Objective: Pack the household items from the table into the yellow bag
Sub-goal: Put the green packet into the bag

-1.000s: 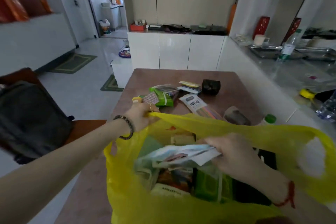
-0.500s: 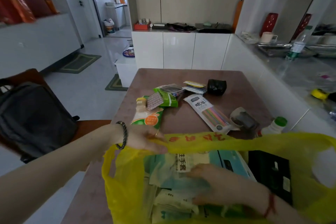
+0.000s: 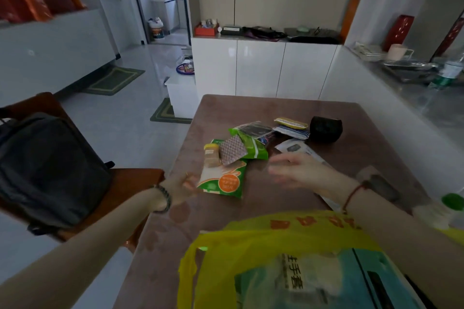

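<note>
1. Head view: your left grip (image 3: 185, 184) touches the green-white-orange plastic packet (image 3: 222, 179) on the brown table (image 3: 226, 108); pinching or not, cannot tell (blur).
2. Your right grip (image 3: 298, 170): fingers straight, apart, hovering beside the packet.
3. The yellow plastic bag (image 3: 226, 258): near table edge, open.

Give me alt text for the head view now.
Two hands reach over a brown table toward scattered packets, past a part-filled yellow bag in the foreground. The left hand is at the edge of a green-and-white packet; the right hand hovers open, empty.
</note>
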A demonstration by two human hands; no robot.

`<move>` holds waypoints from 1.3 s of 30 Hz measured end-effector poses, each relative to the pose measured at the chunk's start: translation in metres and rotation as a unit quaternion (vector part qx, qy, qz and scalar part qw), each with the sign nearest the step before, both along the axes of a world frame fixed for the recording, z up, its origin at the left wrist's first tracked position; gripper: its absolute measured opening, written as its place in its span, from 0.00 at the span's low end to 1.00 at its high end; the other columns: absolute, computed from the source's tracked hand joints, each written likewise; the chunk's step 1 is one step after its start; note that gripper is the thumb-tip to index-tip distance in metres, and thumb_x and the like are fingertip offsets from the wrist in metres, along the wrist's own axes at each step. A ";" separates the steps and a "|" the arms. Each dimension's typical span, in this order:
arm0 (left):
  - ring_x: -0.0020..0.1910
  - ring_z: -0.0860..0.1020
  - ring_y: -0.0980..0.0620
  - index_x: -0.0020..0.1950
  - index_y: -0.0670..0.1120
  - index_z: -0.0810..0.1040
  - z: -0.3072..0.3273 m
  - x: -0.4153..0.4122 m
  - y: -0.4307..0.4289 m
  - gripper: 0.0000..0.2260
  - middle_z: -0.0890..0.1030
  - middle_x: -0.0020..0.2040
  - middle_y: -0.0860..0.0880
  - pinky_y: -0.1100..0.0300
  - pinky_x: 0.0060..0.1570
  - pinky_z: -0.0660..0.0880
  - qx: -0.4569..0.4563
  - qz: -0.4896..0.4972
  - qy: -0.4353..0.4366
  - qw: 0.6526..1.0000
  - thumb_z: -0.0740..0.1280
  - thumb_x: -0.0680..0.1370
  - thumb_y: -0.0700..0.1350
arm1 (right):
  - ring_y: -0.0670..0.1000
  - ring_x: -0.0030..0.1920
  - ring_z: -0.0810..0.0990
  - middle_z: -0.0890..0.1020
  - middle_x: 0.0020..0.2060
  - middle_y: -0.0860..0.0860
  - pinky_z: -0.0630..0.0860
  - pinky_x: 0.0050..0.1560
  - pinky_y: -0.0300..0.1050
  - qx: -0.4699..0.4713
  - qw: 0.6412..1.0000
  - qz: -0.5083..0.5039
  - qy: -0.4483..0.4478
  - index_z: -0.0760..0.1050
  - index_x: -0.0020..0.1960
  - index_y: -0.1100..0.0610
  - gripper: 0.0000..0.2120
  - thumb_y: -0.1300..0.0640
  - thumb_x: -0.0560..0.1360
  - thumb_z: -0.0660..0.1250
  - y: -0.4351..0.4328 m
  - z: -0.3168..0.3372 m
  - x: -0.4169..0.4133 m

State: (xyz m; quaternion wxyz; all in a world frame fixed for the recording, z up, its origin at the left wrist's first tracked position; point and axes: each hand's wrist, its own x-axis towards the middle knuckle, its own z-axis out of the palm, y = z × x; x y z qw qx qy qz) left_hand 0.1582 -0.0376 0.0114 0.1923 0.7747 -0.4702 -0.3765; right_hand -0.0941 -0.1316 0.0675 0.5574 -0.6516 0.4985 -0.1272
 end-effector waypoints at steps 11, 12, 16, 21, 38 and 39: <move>0.71 0.64 0.44 0.73 0.41 0.55 -0.079 0.017 -0.052 0.31 0.62 0.73 0.43 0.54 0.67 0.66 0.009 0.164 0.101 0.981 0.65 0.76 0.48 | 0.57 0.54 0.75 0.75 0.56 0.57 0.74 0.56 0.54 0.172 0.979 -0.084 0.072 0.65 0.67 0.62 0.28 0.53 0.72 0.70 -0.046 -0.114 0.108; 0.71 0.65 0.44 0.74 0.42 0.54 -0.083 0.020 -0.059 0.32 0.62 0.74 0.42 0.51 0.68 0.66 0.002 0.189 0.127 0.974 0.65 0.75 0.48 | 0.59 0.58 0.75 0.75 0.60 0.58 0.75 0.56 0.55 0.186 0.975 -0.100 0.064 0.64 0.67 0.61 0.30 0.52 0.71 0.71 -0.049 -0.123 0.113; 0.67 0.68 0.42 0.72 0.39 0.57 -0.098 0.026 -0.082 0.30 0.66 0.71 0.40 0.51 0.66 0.68 0.037 0.220 0.147 0.963 0.65 0.76 0.50 | 0.59 0.62 0.75 0.75 0.63 0.60 0.75 0.59 0.55 0.171 0.969 -0.170 0.051 0.65 0.64 0.62 0.29 0.55 0.68 0.73 -0.063 -0.154 0.127; 0.61 0.74 0.41 0.69 0.38 0.62 -0.100 0.030 -0.094 0.26 0.72 0.65 0.38 0.49 0.61 0.73 0.061 0.264 0.200 0.942 0.66 0.75 0.46 | 0.60 0.61 0.76 0.75 0.61 0.60 0.76 0.57 0.55 0.196 0.961 -0.192 0.022 0.66 0.62 0.64 0.24 0.64 0.70 0.71 -0.072 -0.165 0.129; 0.41 0.78 0.47 0.60 0.43 0.70 -0.009 -0.088 -0.048 0.10 0.80 0.42 0.44 0.50 0.47 0.76 0.080 0.140 0.471 0.867 0.59 0.79 0.38 | 0.58 0.48 0.80 0.78 0.52 0.61 0.83 0.36 0.51 0.316 0.933 -0.136 -0.108 0.69 0.55 0.61 0.12 0.70 0.73 0.62 -0.021 -0.022 -0.015; 0.38 0.79 0.48 0.55 0.46 0.71 -0.002 -0.093 -0.045 0.08 0.82 0.43 0.44 0.52 0.40 0.79 0.050 0.115 0.465 0.876 0.59 0.78 0.36 | 0.57 0.47 0.80 0.79 0.51 0.60 0.82 0.41 0.51 0.295 0.945 -0.105 -0.096 0.70 0.56 0.61 0.12 0.69 0.73 0.62 -0.015 -0.013 -0.024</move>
